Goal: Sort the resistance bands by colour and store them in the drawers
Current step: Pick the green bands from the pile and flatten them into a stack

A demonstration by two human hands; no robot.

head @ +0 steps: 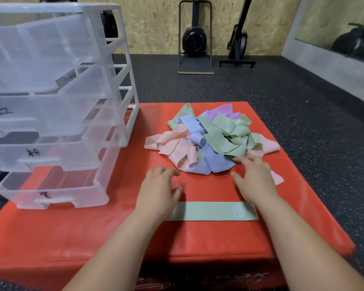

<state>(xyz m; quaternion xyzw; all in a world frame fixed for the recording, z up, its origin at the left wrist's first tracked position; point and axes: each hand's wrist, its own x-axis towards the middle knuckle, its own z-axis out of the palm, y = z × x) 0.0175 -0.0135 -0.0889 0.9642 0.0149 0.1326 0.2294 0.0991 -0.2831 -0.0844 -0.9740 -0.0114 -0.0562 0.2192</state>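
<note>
A tangled pile of resistance bands (210,139) in green, pink, blue and purple lies on the red mat (114,227). One green band (212,211) lies flat and alone in front of the pile, between my wrists. My left hand (159,192) hovers over the mat just short of the pile, fingers apart, holding nothing. My right hand (255,179) is spread at the pile's near right edge, its fingertips by a blue band, holding nothing. A clear plastic drawer unit (57,114) with several pulled-out drawers stands at the left.
The drawers carry handwritten black labels (33,153). The red mat's front edge drops to a dark speckled floor (303,101). Black exercise machines (194,38) stand against the wooden back wall, and a mirror (345,34) is at the right.
</note>
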